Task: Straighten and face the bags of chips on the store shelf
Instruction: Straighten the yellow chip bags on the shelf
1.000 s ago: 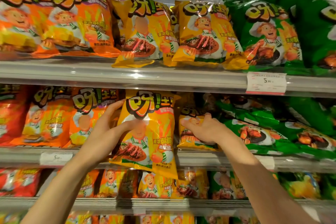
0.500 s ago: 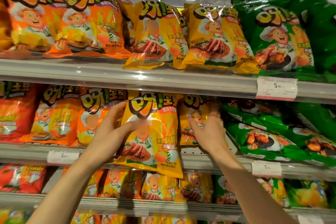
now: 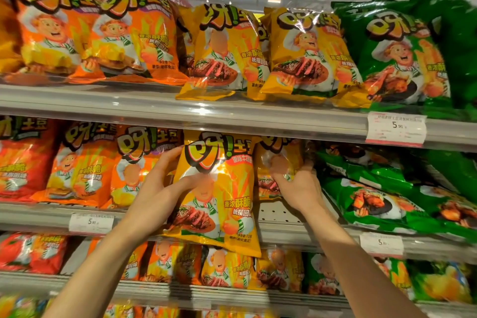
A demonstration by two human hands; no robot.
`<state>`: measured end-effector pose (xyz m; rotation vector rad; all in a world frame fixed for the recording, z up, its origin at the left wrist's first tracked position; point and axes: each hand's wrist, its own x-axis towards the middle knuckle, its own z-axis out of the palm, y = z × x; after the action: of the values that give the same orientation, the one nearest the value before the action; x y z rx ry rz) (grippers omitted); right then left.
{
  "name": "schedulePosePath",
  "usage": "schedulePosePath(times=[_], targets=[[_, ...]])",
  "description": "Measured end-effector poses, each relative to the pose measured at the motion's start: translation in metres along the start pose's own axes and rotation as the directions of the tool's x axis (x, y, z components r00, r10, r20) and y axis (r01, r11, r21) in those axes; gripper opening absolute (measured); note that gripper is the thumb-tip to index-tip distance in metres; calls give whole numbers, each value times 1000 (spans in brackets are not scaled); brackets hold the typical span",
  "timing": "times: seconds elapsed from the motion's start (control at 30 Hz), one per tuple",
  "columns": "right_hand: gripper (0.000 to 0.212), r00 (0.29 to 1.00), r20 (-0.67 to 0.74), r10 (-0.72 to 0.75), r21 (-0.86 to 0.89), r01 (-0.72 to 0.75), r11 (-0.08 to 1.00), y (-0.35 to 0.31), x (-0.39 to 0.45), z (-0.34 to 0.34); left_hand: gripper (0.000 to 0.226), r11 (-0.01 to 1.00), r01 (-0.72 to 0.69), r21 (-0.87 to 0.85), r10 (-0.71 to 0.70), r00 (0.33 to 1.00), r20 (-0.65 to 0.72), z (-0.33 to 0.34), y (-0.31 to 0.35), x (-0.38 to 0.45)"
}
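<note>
Fingers of the left hand spread round the left edge of a front yellow bag, thumb laid across its printed face, so the bag is gripped and held out ahead of the middle shelf, its bottom seam hanging below the shelf lip. The likely reason is to keep that slot free while the row behind is sorted. Meanwhile the right hand reaches deeper, its fingers curled onto a second yellow bag standing farther back on the same shelf; it seems to be pulling that one upright and forward (how firmly it pinches I cannot tell, since the fingertips are partly hidden behind the foil).

Just right of that hand, green bags lie slumped flat rather than standing, so that section looks unfaced. To the left, orange bags stand upright, labels out.

Perforated metal shows on the bare shelf floor under the right wrist. A price tag hangs on the rail of the upper shelf, which carries orange, yellow and green bags too. Overhead are a pale ceiling and small lights.
</note>
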<state>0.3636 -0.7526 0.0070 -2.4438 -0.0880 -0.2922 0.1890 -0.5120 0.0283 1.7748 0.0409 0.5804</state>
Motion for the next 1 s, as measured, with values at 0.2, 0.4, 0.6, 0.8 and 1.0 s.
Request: schedulePosePath(times=[0.2, 0.4, 0.6, 0.8, 1.0], targets=[[93, 983, 182, 22, 8, -24, 1000, -1, 8, 7, 67, 1000, -22, 19, 22, 1000, 5, -1, -4, -2], [71, 993, 100, -64, 350, 25, 936, 4, -8, -24, 70, 999, -49, -22, 48, 999, -12, 13, -7, -3], [69, 953, 233, -195, 520, 47, 853, -10, -52, -37, 75, 982, -86, 165, 100, 992, -76, 60, 2, -4], [43, 966, 230, -118, 615, -51, 787, -7, -50, -32, 74, 958, -106, 265, 124, 991, -49, 95, 3, -1], [56, 997, -37, -69, 505, 78, 860, -8, -31, -34, 53, 745, -196, 637, 404, 893, -198, 78, -11, 10]])
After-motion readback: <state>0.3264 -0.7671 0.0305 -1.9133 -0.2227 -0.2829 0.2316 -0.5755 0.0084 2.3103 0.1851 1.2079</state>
